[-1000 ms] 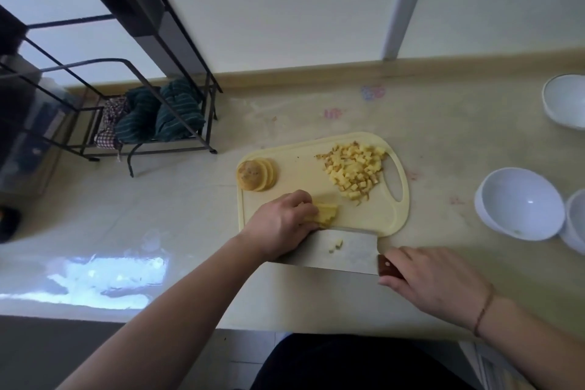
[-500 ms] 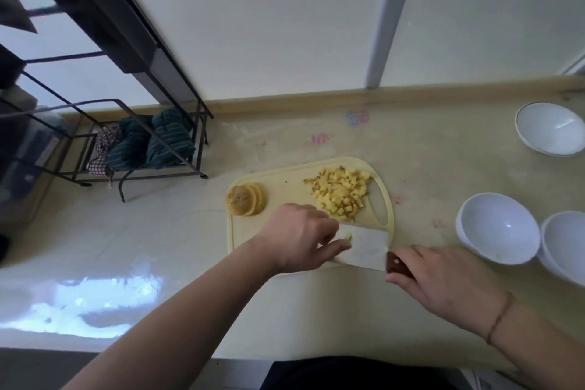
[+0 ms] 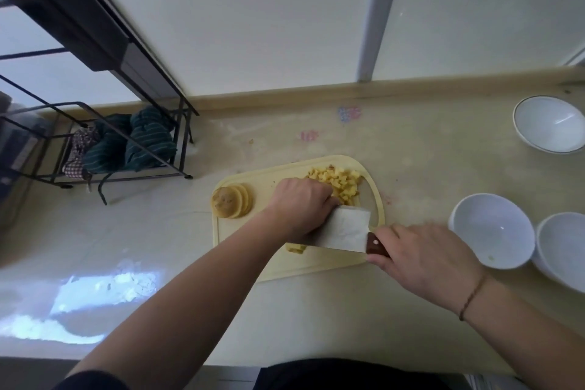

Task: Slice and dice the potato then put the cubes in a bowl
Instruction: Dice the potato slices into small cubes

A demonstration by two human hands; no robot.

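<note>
A pale yellow cutting board [image 3: 243, 250] lies on the counter. A pile of potato cubes [image 3: 345, 184] sits at its far right, and a stack of round potato slices [image 3: 231, 201] at its far left. My right hand [image 3: 424, 256] grips the wooden handle of a cleaver [image 3: 345, 228], whose broad blade stands on the board. My left hand [image 3: 300, 203] rests against the blade's far side, right next to the cube pile. Its fingers bend down behind the blade, so their tips are hidden. A few loose cubes [image 3: 296, 248] lie under my left wrist.
Three white bowls stand to the right: one nearest the board [image 3: 493, 228], one beside it at the frame edge [image 3: 563, 250], one farther back [image 3: 549, 123]. A black wire rack with folded cloths [image 3: 133, 142] stands at the back left, against the wall.
The cleaver moved from the board's near edge up toward the cube pile. My left hand went with it, from the potato piece to the blade's far side by the pile.
</note>
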